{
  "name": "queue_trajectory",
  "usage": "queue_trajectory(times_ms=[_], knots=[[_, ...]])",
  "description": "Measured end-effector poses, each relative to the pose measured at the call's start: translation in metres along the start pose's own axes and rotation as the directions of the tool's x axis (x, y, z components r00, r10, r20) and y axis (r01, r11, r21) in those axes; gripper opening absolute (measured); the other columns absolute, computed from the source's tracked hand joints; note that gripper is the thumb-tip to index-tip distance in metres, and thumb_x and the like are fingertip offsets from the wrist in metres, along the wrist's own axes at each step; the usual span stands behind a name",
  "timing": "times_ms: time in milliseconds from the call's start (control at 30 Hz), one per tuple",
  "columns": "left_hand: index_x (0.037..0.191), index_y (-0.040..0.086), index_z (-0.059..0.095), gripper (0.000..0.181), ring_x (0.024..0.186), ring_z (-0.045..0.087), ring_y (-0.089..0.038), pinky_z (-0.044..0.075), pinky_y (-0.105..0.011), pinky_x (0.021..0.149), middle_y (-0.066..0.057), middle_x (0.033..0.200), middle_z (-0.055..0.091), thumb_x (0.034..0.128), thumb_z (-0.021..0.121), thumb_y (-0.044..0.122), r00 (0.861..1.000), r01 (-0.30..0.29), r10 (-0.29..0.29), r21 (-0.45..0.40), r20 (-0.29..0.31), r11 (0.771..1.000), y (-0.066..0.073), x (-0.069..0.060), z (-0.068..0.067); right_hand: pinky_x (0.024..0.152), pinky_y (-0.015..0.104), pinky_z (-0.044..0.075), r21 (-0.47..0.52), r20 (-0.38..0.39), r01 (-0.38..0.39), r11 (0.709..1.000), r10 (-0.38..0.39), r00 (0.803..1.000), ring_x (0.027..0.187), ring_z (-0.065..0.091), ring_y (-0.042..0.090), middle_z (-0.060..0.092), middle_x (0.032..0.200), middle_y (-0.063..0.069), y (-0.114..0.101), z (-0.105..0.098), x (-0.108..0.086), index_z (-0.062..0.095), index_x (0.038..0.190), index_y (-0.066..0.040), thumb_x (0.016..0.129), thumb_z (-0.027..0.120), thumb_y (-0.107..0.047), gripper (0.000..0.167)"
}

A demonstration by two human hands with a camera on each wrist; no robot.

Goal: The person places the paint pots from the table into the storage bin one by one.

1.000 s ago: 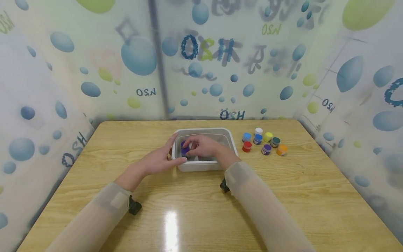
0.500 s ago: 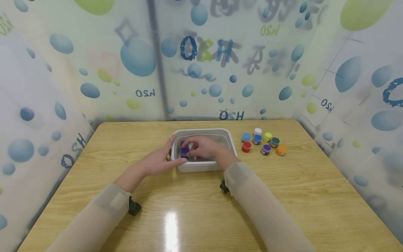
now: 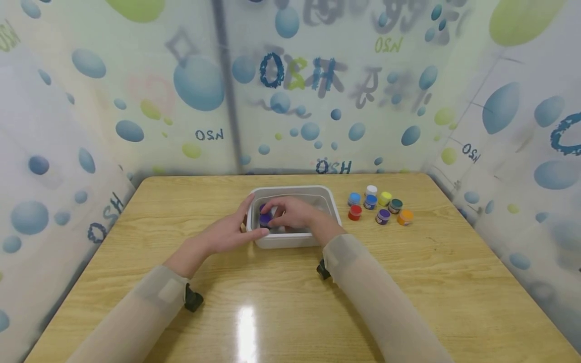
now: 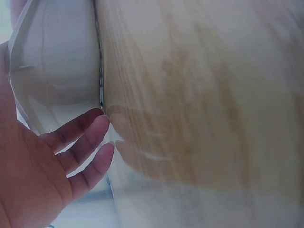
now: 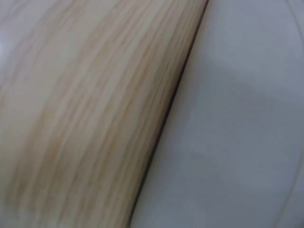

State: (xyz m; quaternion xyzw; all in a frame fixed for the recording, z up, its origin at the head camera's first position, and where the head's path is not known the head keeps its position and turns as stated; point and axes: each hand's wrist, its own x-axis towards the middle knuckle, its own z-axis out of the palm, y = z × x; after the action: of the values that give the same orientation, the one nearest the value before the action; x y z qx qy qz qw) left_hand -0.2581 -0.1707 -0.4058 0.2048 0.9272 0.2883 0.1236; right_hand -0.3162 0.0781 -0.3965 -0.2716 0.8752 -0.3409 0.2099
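Observation:
A light grey container [image 3: 290,242] stands on the table. Against its left end rests my left hand [image 3: 227,233], thumb at the near rim and index finger at the far rim; in the left wrist view three relaxed fingers of this hand [image 4: 61,166] lie by the container's outer wall [image 4: 66,61]. My right hand [image 3: 292,212] is inside the container, thumb and index finger bent around a purple jar [image 3: 265,221] near the left end. Its other fingertips are hidden. The right wrist view has only the container's wall [image 5: 228,123] and tabletop, without the hand.
Right of the container, several small paint jars stand on the wooden table [image 3: 363,292]: red [image 3: 355,212], light blue [image 3: 354,199], blue [image 3: 370,202], white [image 3: 370,191], yellow [image 3: 385,198], dark green [image 3: 395,205], purple [image 3: 383,217] and orange [image 3: 405,217]. Patterned curtains surround the table.

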Motion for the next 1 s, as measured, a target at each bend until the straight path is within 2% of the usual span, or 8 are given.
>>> queue_trajectory(times_ms=[200, 333, 433, 533, 633, 867, 1000], knots=[[0.177, 0.027, -0.011, 0.116, 0.094, 0.068, -0.022, 0.054, -0.038, 0.079, -0.014, 0.115, 0.073, 0.1001, 0.060, 0.078, 1.000, -0.006, 0.006, -0.008, 0.003, 1.000, 0.000, 0.000, 0.000, 0.072, 0.032, 0.061, 0.015, -0.017, 0.007, 1.000, -0.007, 1.000, 0.082, 0.071, 0.023, 0.073, 0.108, 0.006, -0.001, -0.003, -0.001, 0.071, 0.141, -0.021, 0.104, 0.079, -0.024, 0.038], [0.177, 0.029, -0.012, 0.116, 0.092, 0.068, -0.021, 0.054, -0.037, 0.077, -0.013, 0.112, 0.073, 0.1001, 0.059, 0.078, 1.000, -0.003, 0.003, -0.015, 0.003, 1.000, -0.001, 0.000, 0.001, 0.074, 0.033, 0.062, 0.049, -0.044, 0.052, 0.997, -0.050, 0.998, 0.087, 0.072, 0.027, 0.073, 0.108, 0.007, -0.002, -0.008, -0.002, 0.069, 0.144, -0.016, 0.103, 0.079, -0.023, 0.042], [0.177, 0.029, -0.012, 0.117, 0.091, 0.069, -0.021, 0.054, -0.037, 0.075, -0.012, 0.111, 0.073, 0.0996, 0.059, 0.079, 1.000, 0.001, -0.001, -0.021, 0.003, 1.000, -0.001, 0.000, 0.002, 0.080, 0.040, 0.063, 0.075, -0.065, 0.077, 0.994, -0.072, 0.995, 0.094, 0.072, 0.033, 0.073, 0.108, 0.007, -0.005, -0.013, -0.007, 0.067, 0.146, -0.014, 0.105, 0.077, -0.023, 0.043], [0.177, 0.031, -0.012, 0.117, 0.092, 0.069, -0.022, 0.054, -0.037, 0.076, -0.013, 0.114, 0.073, 0.0986, 0.059, 0.081, 1.000, 0.014, -0.014, -0.025, -0.003, 1.000, -0.001, -0.001, 0.002, 0.085, 0.049, 0.063, 0.081, -0.094, 0.079, 0.994, -0.072, 0.993, 0.097, 0.071, 0.035, 0.073, 0.109, 0.006, -0.008, -0.018, -0.014, 0.068, 0.146, -0.016, 0.105, 0.077, -0.027, 0.043], [0.177, 0.030, -0.012, 0.117, 0.096, 0.069, -0.023, 0.055, -0.038, 0.079, -0.015, 0.120, 0.072, 0.0986, 0.059, 0.081, 1.000, 0.015, -0.015, -0.018, -0.005, 1.000, 0.000, -0.001, 0.002, 0.087, 0.054, 0.062, 0.080, -0.133, 0.083, 0.993, -0.072, 0.988, 0.091, 0.070, 0.031, 0.073, 0.108, 0.005, -0.009, -0.024, -0.024, 0.068, 0.145, -0.017, 0.105, 0.077, -0.030, 0.043], [0.178, 0.027, -0.010, 0.117, 0.103, 0.069, -0.025, 0.057, -0.045, 0.089, -0.020, 0.132, 0.070, 0.0996, 0.060, 0.079, 1.000, 0.006, -0.006, -0.011, -0.013, 1.000, 0.000, 0.000, 0.002, 0.075, 0.040, 0.059, 0.079, -0.239, 0.130, 0.988, -0.108, 0.965, 0.075, 0.065, 0.022, 0.074, 0.102, 0.003, -0.004, -0.040, -0.055, 0.071, 0.142, -0.015, 0.105, 0.077, -0.027, 0.039], [0.178, 0.026, -0.009, 0.117, 0.105, 0.071, -0.026, 0.057, -0.048, 0.093, -0.022, 0.135, 0.070, 0.1000, 0.061, 0.077, 1.000, 0.004, -0.004, -0.013, -0.016, 1.000, 0.001, -0.001, 0.002, 0.071, 0.041, 0.057, 0.126, -0.295, 0.161, 0.979, -0.117, 0.948, 0.072, 0.063, 0.023, 0.073, 0.100, 0.005, 0.004, -0.049, -0.076, 0.072, 0.140, -0.010, 0.106, 0.076, -0.022, 0.036]])
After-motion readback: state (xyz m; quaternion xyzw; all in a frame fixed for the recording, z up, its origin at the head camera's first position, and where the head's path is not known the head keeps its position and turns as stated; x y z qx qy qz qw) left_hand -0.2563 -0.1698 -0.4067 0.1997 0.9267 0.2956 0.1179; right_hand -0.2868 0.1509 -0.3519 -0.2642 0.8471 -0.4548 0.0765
